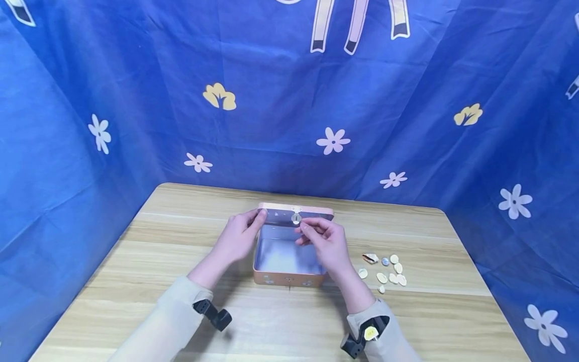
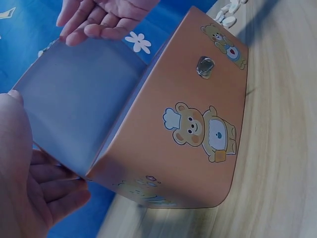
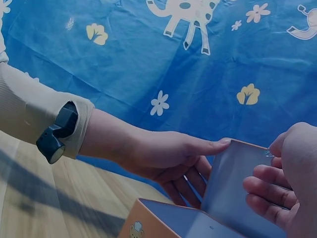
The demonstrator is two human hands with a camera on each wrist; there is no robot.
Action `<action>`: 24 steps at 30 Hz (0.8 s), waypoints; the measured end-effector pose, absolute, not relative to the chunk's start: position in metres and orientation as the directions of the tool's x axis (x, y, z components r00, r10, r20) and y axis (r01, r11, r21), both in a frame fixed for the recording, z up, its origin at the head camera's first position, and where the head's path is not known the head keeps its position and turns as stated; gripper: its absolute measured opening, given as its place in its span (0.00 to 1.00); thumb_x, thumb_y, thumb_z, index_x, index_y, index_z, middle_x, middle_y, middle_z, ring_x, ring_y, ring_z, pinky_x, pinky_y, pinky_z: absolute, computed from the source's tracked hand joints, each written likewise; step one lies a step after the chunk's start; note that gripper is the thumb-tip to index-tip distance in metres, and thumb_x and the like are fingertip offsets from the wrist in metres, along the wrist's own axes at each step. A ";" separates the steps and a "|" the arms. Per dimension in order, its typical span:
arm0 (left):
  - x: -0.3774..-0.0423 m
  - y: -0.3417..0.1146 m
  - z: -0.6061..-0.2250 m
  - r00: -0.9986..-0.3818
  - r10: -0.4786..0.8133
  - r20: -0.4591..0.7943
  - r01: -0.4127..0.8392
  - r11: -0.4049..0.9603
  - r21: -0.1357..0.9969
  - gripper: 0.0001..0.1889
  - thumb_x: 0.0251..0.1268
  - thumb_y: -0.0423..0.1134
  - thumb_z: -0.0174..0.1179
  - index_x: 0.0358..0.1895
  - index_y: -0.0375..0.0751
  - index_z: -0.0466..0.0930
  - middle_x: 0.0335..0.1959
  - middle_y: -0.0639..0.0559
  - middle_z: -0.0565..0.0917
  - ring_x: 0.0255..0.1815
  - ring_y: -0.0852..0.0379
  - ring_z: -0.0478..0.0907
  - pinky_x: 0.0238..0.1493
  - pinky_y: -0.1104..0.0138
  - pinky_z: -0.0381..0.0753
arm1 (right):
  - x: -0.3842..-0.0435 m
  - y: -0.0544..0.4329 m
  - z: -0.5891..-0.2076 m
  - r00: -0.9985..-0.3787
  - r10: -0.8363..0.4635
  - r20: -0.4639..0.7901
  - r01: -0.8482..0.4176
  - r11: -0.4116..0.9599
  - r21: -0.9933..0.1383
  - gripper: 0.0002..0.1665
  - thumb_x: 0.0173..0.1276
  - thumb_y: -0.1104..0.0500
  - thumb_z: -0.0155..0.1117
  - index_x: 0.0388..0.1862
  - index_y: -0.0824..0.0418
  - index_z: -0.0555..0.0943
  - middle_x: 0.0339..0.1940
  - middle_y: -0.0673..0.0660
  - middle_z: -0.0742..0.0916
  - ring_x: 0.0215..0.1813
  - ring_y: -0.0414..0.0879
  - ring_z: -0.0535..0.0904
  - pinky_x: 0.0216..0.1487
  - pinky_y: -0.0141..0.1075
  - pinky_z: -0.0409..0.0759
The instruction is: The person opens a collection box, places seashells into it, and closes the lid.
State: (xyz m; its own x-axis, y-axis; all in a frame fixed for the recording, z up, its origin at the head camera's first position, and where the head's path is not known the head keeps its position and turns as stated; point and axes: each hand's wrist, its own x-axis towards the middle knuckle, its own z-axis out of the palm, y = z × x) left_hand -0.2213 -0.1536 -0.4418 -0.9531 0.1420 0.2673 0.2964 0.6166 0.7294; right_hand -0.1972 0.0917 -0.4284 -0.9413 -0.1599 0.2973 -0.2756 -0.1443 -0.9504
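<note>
Orange tin box [image 1: 289, 275] sits at the centre of the head view on the wooden table [image 1: 135, 251], its hinged lid [image 1: 296, 213] raised upright at the far edge. Left hand [image 1: 237, 236] grips the lid's left end, thumb on the rim and fingers behind it. Right hand [image 1: 326, 240] pinches the small round clasp [image 1: 296, 218] at the lid's middle. Pale shells [image 1: 390, 274] lie scattered just right of the box, lower right of centre

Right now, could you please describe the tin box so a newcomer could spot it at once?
On the wooden table, between both hands, sits the orange tin box with its hinged lid raised. Unlike the pale shells beside it, it bears cartoon bears.
</note>
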 end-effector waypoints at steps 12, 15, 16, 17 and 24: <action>-0.224 -0.152 -0.442 -0.953 0.142 0.268 0.299 0.597 0.745 0.36 0.86 0.63 0.42 0.72 0.33 0.77 0.65 0.37 0.82 0.68 0.38 0.78 0.71 0.45 0.74 | -0.201 0.118 -0.442 -0.868 0.142 0.475 -0.478 0.013 -0.878 0.08 0.70 0.76 0.68 0.46 0.77 0.85 0.41 0.75 0.88 0.38 0.46 0.86 0.41 0.31 0.87; -0.224 -0.151 -0.443 -0.950 0.145 0.276 0.306 0.598 0.740 0.35 0.86 0.62 0.43 0.73 0.34 0.77 0.64 0.37 0.83 0.67 0.39 0.79 0.70 0.45 0.76 | -0.204 0.125 -0.450 -0.839 0.235 0.491 -0.488 0.075 -0.870 0.12 0.68 0.79 0.67 0.49 0.77 0.84 0.47 0.71 0.87 0.45 0.50 0.84 0.45 0.29 0.85; -0.224 -0.152 -0.443 -0.950 0.145 0.277 0.307 0.599 0.740 0.35 0.86 0.62 0.43 0.73 0.34 0.77 0.63 0.37 0.84 0.67 0.39 0.79 0.70 0.45 0.76 | -0.206 0.127 -0.453 -0.840 0.242 0.486 -0.479 0.090 -0.873 0.14 0.67 0.79 0.67 0.51 0.77 0.83 0.49 0.71 0.87 0.48 0.53 0.84 0.47 0.30 0.84; -0.224 -0.152 -0.443 -0.950 0.144 0.277 0.307 0.599 0.739 0.35 0.86 0.62 0.44 0.73 0.34 0.77 0.63 0.37 0.84 0.66 0.39 0.80 0.69 0.45 0.77 | -0.208 0.128 -0.456 -0.849 0.232 0.474 -0.463 0.101 -0.880 0.16 0.68 0.78 0.67 0.54 0.76 0.82 0.52 0.70 0.87 0.51 0.55 0.84 0.50 0.31 0.84; -0.223 -0.150 -0.444 -0.956 0.155 0.249 0.291 0.587 0.755 0.39 0.84 0.64 0.45 0.75 0.31 0.72 0.66 0.35 0.81 0.67 0.38 0.79 0.71 0.47 0.75 | -0.214 0.129 -0.472 -0.950 0.028 0.312 -0.302 0.190 -0.934 0.32 0.72 0.72 0.69 0.72 0.76 0.72 0.67 0.73 0.82 0.69 0.65 0.78 0.68 0.55 0.79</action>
